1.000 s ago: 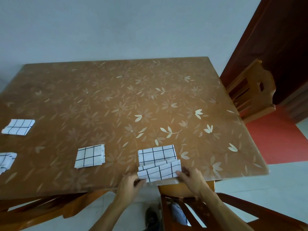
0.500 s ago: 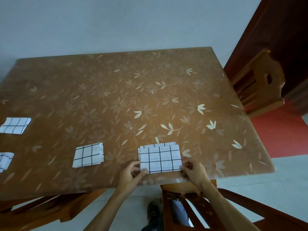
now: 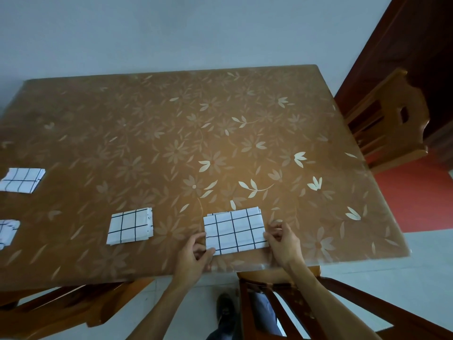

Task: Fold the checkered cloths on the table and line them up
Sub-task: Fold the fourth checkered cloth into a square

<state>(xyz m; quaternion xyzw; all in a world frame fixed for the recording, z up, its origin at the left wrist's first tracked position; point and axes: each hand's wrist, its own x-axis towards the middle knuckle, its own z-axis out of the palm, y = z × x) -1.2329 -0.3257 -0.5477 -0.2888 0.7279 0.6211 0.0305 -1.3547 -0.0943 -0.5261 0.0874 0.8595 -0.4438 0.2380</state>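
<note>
A white cloth with black checks (image 3: 234,230) lies folded into a rectangle near the table's front edge. My left hand (image 3: 193,260) pinches its near left corner. My right hand (image 3: 284,242) pinches its right edge. A smaller folded checkered cloth (image 3: 131,225) lies to the left. Two more folded cloths sit at the far left: one (image 3: 22,179) farther back and one (image 3: 7,232) cut off by the frame edge.
The brown table (image 3: 171,143) has a floral cover and stands against a grey wall. A wooden chair (image 3: 389,121) is at the right side, another chair (image 3: 282,295) is below my arms, and a third (image 3: 61,305) is at the front left.
The near flap of the cloth was brought up and over, so it now lies as one flat rectangle. Both hands moved forward with it and still hold its sides.
</note>
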